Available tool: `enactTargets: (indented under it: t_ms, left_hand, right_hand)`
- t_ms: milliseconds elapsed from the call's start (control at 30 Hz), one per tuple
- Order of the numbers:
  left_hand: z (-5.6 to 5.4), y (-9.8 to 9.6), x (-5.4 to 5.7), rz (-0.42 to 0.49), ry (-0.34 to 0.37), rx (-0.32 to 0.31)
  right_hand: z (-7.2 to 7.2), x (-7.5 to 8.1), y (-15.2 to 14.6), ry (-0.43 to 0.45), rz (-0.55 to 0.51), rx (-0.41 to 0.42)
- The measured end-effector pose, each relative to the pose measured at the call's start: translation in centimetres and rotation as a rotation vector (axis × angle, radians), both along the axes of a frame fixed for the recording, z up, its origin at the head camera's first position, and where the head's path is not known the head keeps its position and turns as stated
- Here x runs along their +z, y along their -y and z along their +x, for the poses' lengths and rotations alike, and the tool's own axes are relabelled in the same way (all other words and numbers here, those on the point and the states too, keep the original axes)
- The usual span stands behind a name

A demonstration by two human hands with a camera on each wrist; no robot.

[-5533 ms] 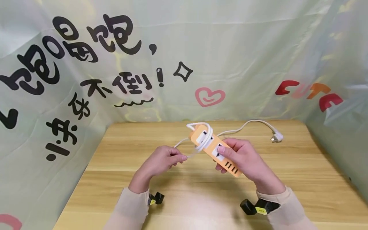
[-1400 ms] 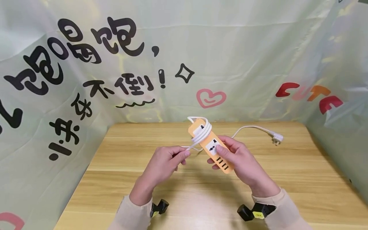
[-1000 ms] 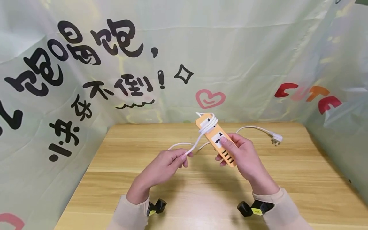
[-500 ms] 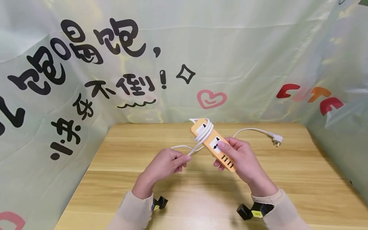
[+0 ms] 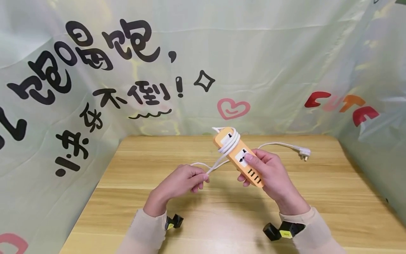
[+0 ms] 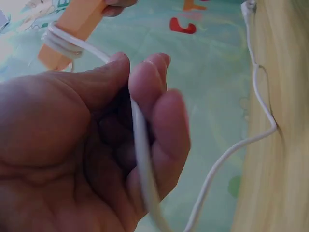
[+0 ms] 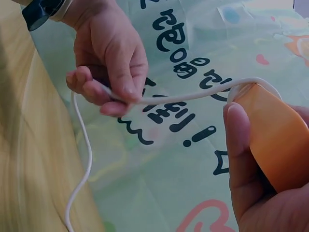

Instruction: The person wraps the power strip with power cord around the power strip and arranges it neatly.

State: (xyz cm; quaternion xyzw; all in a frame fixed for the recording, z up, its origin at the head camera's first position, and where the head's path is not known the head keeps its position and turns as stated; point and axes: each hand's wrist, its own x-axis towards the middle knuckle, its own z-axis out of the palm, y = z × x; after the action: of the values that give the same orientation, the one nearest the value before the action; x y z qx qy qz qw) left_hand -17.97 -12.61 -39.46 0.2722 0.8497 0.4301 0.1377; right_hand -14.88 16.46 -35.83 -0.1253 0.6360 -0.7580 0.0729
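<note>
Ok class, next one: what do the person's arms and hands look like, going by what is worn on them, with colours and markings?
The left hand and right hand wear no gloves. The left sleeve and right sleeve are pale beige and reach the wrists. Each wrist carries a small black device with a yellow label; its print is too small to read.

The head view is bright and mostly sharp, with pale glare on the near middle of the wooden tabletop (image 5: pixel 215 229) and soft-edged shadows around the left hand (image 5: pixel 181 180) and right hand (image 5: pixel 274 174). The printed fabric backdrop (image 5: pixel 269 70) looks stretched toward the far left edge. Both wrist views are dimmer and cooler; in the left one, the white cord (image 6: pixel 145 169) blurs at its nearest stretch and the orange power strip (image 6: pixel 79 24) looks soft.
</note>
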Motion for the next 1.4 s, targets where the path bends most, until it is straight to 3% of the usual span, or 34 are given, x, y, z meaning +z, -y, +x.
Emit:
enactTargets:
  t_ms: [233, 467, 533, 767, 867, 1000, 1200, 1400]
  left_hand:
    - [-0.9, -0.5, -1.1, -0.210, -0.266, 0.109]
    - [-1.2, -0.1, -1.5, -0.181, -0.165, -0.015]
    - [-1.2, -0.1, -1.6, -0.189, -0.172, -0.021]
    - [-0.9, 0.0, -1.5, -0.240, -0.279, 0.059]
    - [-0.9, 0.1, -1.4, -0.223, -0.367, 0.034]
    - [-1.0, 0.4, -1.2, -0.176, -0.430, -0.028]
    - [-0.9, 0.7, -0.1, -0.166, -0.360, -0.010]
    - [0.0, 0.5, 1.2, -0.193, -0.255, 0.103]
  right_hand:
    - [0.1, -0.3, 0.0, -0.022, 0.044, 0.111]
    - [0.0, -0.3, -0.3, -0.037, 0.077, 0.210]
    - [0.1, -0.3, -0.3, -0.051, 0.101, 0.236]
    - [0.2, -0.1, -0.3, -0.058, 0.270, 0.372]
    - [0.3, 0.0, -0.2, -0.065, 0.332, 0.434]
    - [0.5, -0.1, 0.0, -0.075, 0.382, 0.502]
    - [0.7, -0.4, 0.4, -0.088, 0.456, 0.555]
    - [0.7, -0.9, 1.3, -0.218, 0.712, 0.511]
